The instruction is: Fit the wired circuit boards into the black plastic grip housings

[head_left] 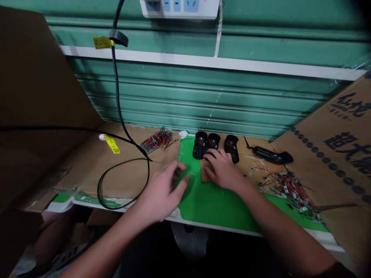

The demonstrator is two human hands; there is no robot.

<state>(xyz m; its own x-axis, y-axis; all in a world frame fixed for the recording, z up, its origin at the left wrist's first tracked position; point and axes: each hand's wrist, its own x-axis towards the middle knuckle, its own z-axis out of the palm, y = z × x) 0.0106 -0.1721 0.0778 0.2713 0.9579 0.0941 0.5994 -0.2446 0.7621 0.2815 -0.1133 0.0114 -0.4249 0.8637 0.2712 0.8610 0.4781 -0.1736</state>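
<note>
My left hand (164, 189) hovers over a green work mat (220, 212), its fingers loosely curled and slightly blurred, with nothing visible in them. My right hand (223, 168) rests with spread fingers on a small cardboard piece (206, 174), its fingertips next to several black plastic housing shells (199, 145). A bundle of red-and-black wired parts (158, 141) lies beyond my left hand. A larger loose pile of similar parts (292, 191) lies to the right of my right hand. A black handheld device (272, 155) lies further right.
Cardboard sheets (87, 166) cover the bench and stand up at both sides. A looped black cable (121, 185) with a yellow tag (112, 144) crosses the left side. Behind stands a green corrugated shutter (197, 92) with a white power strip (179, 7) above.
</note>
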